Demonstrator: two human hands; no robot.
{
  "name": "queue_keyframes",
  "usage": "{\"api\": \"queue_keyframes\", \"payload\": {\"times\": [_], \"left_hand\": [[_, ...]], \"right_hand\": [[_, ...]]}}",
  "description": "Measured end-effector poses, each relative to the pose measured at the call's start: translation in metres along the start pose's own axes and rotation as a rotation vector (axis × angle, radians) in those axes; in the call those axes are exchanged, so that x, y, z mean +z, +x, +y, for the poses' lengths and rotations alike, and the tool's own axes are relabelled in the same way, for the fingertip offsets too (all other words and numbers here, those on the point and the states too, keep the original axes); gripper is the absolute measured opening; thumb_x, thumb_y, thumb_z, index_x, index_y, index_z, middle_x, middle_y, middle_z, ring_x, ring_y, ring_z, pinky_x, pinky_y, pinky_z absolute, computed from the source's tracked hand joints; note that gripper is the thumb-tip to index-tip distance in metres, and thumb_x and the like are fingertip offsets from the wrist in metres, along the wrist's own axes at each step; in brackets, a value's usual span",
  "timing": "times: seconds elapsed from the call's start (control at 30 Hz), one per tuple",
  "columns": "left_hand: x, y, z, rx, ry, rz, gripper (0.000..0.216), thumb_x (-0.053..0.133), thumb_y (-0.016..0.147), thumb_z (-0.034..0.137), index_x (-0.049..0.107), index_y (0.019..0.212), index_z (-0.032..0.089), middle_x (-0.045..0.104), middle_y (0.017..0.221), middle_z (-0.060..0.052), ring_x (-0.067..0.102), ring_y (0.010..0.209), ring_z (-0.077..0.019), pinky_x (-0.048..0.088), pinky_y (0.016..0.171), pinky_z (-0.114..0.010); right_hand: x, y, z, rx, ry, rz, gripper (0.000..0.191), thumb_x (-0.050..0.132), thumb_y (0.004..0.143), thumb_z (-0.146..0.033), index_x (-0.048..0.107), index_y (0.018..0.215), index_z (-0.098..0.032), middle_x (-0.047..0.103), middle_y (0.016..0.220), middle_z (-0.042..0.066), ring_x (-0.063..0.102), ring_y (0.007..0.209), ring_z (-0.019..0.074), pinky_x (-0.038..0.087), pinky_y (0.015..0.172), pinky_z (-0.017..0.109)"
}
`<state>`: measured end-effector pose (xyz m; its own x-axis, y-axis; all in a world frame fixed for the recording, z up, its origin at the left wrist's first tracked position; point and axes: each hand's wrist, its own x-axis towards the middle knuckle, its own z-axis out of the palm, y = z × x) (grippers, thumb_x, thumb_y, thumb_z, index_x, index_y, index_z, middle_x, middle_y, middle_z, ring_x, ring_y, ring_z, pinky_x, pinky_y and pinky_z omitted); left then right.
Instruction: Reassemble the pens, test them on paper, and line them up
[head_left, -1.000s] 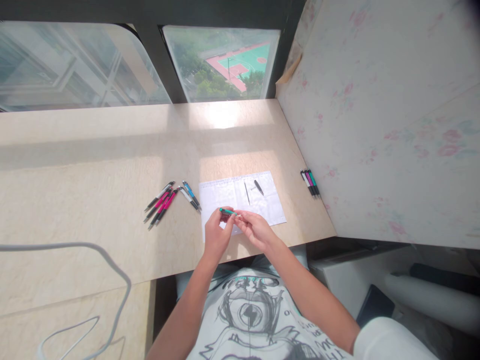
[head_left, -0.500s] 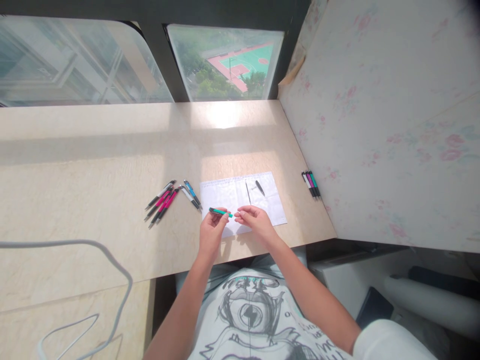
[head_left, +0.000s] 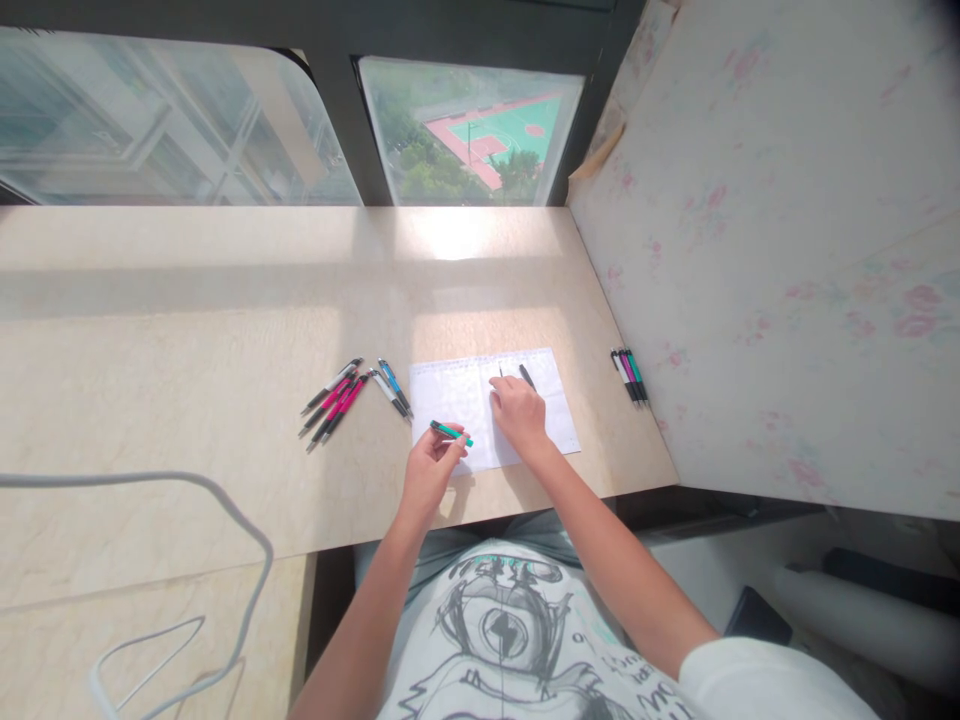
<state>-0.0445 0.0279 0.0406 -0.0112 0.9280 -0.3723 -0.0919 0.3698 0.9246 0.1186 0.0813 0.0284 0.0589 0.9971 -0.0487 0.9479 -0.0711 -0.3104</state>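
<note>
My left hand [head_left: 429,462] holds the green barrel of a pen [head_left: 451,433] between thumb and fingers, tilted above the lower left of a white paper sheet [head_left: 442,390]. Over the upper right part of the sheet, my right hand [head_left: 520,408] has its fingers closed at a thin dark pen refill [head_left: 501,369]. Only the refill's upper end shows; the hand covers the rest. Just beyond that hand lies a short black pen part [head_left: 527,376], partly hidden by it.
Left of the sheet lie several pink, white and blue pens [head_left: 337,405]. More pens [head_left: 628,378] stand in a row by the floral wall [head_left: 750,250]. A grey cable [head_left: 225,485] curves over the table [head_left: 187,400] at left. Windows border the far edge.
My right hand has moved forward from beside the green pen barrel to the refill on the paper. My left hand still holds the barrel. The camera view has shifted slightly.
</note>
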Motion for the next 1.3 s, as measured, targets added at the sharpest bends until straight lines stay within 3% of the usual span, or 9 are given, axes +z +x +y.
{"api": "queue_keyframes", "payload": {"times": [0.23,0.5,0.63,0.77,1.0,1.17,1.3], "left_hand": [[-0.005,0.005,-0.003,0.039,0.121,-0.037,0.032,0.071,0.072,0.037,0.066,0.098,0.019,0.067,0.081,-0.004,0.062,0.065,-0.0166,0.047,0.061,-0.027],[0.011,0.050,0.018,0.323,0.654,0.002,0.012,0.070,0.071,0.029,0.067,0.081,0.022,0.064,0.067,-0.003,0.056,0.060,-0.0199,0.038,0.062,-0.029],[0.026,0.071,0.026,0.343,0.906,-0.003,0.029,0.068,0.073,0.022,0.064,0.102,0.021,0.062,0.064,-0.003,0.059,0.064,-0.0234,0.038,0.066,-0.030],[0.032,0.076,0.024,0.371,1.036,0.020,0.033,0.065,0.076,0.027,0.061,0.108,0.019,0.063,0.066,-0.006,0.060,0.064,-0.0256,0.037,0.065,-0.031],[0.018,0.054,0.017,0.392,1.083,0.073,0.025,0.058,0.083,0.034,0.062,0.105,0.023,0.063,0.069,-0.004,0.056,0.060,-0.0215,0.031,0.059,-0.029],[0.002,0.010,0.002,0.436,0.873,-0.151,0.022,0.046,0.091,0.031,0.065,0.083,0.024,0.064,0.071,-0.003,0.055,0.062,-0.0179,0.034,0.060,-0.028],[0.004,-0.024,-0.022,0.429,0.698,-0.198,0.021,0.051,0.089,0.031,0.065,0.075,0.023,0.060,0.063,-0.001,0.051,0.057,-0.0159,0.035,0.059,-0.027]], "right_hand": [[-0.003,-0.029,0.010,-0.058,0.112,0.008,0.028,0.046,0.092,-0.017,0.062,0.115,-0.020,0.067,0.106,0.008,0.059,0.098,0.0192,0.042,0.082,0.027],[-0.005,-0.060,0.030,-0.017,0.252,0.043,0.028,0.046,0.089,-0.015,0.064,0.110,-0.019,0.068,0.105,0.007,0.062,0.091,0.0171,0.044,0.082,0.025],[-0.007,-0.061,0.038,0.018,0.275,0.058,0.028,0.046,0.087,-0.015,0.065,0.108,-0.019,0.069,0.103,0.006,0.063,0.084,0.0171,0.045,0.082,0.027],[-0.008,-0.061,0.041,0.004,0.305,0.060,0.028,0.046,0.087,-0.016,0.065,0.108,-0.019,0.069,0.101,0.006,0.062,0.083,0.0167,0.045,0.081,0.026],[-0.005,-0.065,0.039,-0.025,0.334,0.059,0.022,0.045,0.091,-0.021,0.066,0.098,-0.019,0.069,0.092,0.004,0.061,0.077,0.0155,0.042,0.075,0.024],[0.000,-0.077,0.035,-0.133,0.332,0.030,0.033,0.041,0.096,-0.031,0.062,0.073,-0.020,0.062,0.069,0.002,0.055,0.066,0.0141,0.036,0.065,0.024],[0.013,-0.090,0.031,-0.265,0.363,-0.005,0.041,0.039,0.097,-0.034,0.054,0.062,-0.020,0.055,0.059,0.000,0.049,0.058,0.0122,0.032,0.060,0.024]]}}
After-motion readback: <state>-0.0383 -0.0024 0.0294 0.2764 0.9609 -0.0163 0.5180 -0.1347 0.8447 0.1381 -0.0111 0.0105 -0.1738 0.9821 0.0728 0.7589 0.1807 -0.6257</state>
